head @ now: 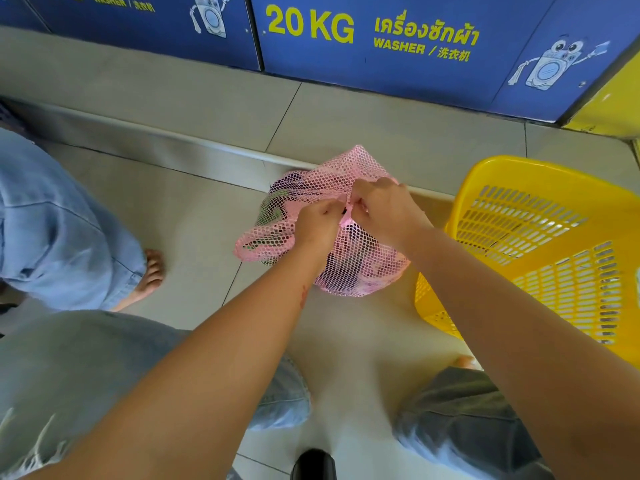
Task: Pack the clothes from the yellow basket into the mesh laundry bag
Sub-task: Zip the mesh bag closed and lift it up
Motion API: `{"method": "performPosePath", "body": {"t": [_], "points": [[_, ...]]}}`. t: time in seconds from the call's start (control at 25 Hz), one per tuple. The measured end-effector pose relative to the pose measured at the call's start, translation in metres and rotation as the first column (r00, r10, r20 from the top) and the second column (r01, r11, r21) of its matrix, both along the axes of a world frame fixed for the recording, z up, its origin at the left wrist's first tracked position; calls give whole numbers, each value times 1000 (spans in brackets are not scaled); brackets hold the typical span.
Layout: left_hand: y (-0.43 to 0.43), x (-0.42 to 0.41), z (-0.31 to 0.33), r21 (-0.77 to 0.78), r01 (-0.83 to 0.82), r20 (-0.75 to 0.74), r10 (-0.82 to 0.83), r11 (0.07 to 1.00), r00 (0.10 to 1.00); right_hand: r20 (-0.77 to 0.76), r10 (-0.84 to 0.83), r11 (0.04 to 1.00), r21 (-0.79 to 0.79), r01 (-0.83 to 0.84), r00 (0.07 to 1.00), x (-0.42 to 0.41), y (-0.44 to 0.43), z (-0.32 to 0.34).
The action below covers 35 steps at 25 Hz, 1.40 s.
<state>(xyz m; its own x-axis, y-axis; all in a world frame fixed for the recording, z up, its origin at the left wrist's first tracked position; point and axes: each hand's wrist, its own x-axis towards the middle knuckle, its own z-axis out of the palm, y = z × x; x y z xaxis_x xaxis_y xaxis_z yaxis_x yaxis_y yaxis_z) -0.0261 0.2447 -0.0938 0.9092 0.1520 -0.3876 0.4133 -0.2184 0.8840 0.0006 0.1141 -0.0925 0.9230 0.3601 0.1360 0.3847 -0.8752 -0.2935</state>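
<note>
1. Both forearms reach forward and down from the bottom of the view, converging over the pink mesh laundry bag (325, 233). The left hand (317, 226) is curled into a loose fist with its fingertips pinching the gathered mesh at the bag's neck. The right hand (382, 210) meets it from the other side, knuckles up, fingers closed on the same bunched pink edge.
2. The bag sits on the pale tiled floor (194, 216), just in front of a raised step (207, 143) that runs across below the blue washer panels (398, 53). Bare floor lies open to the left of the bag and toward the camera, between the wearer's denim-clad knees (86, 386). To the right the yellow basket (540, 244) stands close against the bag, limiting room on that side; its slotted interior shows no clothes. Another person's denim leg and bare foot (149, 275) stand at far left, well apart from the bag.
3. The bag bulges directly under both hands, with dark and green clothes (277, 216) visible through the netting.
</note>
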Motion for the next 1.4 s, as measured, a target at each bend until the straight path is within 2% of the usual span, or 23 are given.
{"method": "performPosePath", "body": {"t": [0.08, 0.2, 0.32, 0.48, 0.52, 0.64, 0.68, 0.76, 0.88, 0.96, 1.04, 1.12, 1.2, 1.28, 1.4], "points": [[-4, 2, -3, -40, -96, -12, 96, 995, 995, -22, 22, 998, 56, -20, 1000, 1, 1, -2], [-5, 6, -8, -92, -224, -46, 221, 970, 974, -10, -30, 999, 35, 30, 999, 4, -4, 0], [-4, 7, -8, -95, -244, -75, 238, 965, 968, -41, -70, 996, 45, 72, 997, 6, -10, 6], [-2, 6, -5, -121, -231, -42, 228, 965, 973, -298, -137, 962, 187, 199, 945, 7, -14, 11], [-1, 5, -6, -131, -229, -35, 226, 965, 973, -327, -149, 968, 147, 205, 933, 7, -16, 10], [2, 1, -4, -134, -202, -24, 200, 970, 979, -341, -155, 980, -171, 102, 927, 7, -20, 2], [3, 1, -4, -134, -201, -17, 201, 970, 979, -337, -151, 976, -200, 86, 929, 7, -19, 0], [3, -3, 1, -132, -224, -13, 224, 966, 974, -317, -134, 986, -142, 93, 939, 8, -17, -1], [4, -3, 6, 31, -236, 82, 232, 971, 969, -250, -106, 994, -34, 100, 962, 7, -18, 0], [2, -3, 6, 172, -201, 196, 167, 964, 966, -208, -92, 996, -15, 91, 974, 7, -20, 0], [-3, -4, 6, 290, -125, 238, 55, 949, 970, -190, -78, 997, -9, 78, 979, 6, -18, -3], [-10, -5, 4, 409, 10, 149, -77, 913, 986, -160, -60, 998, -4, 61, 985, 6, -16, -7], [-15, -5, 0, 452, 118, 10, -138, 884, 990, -130, -43, 999, -1, 43, 991, 5, -15, -8], [-16, -4, -4, 437, 120, -46, -111, 892, 993, -113, -26, 1000, 8, 27, 993, 4, -15, -6], [-16, -4, -4, 394, 33, -15, -29, 919, 999, -105, 8, 1000, 15, -7, 994, 3, -16, 0]]}}
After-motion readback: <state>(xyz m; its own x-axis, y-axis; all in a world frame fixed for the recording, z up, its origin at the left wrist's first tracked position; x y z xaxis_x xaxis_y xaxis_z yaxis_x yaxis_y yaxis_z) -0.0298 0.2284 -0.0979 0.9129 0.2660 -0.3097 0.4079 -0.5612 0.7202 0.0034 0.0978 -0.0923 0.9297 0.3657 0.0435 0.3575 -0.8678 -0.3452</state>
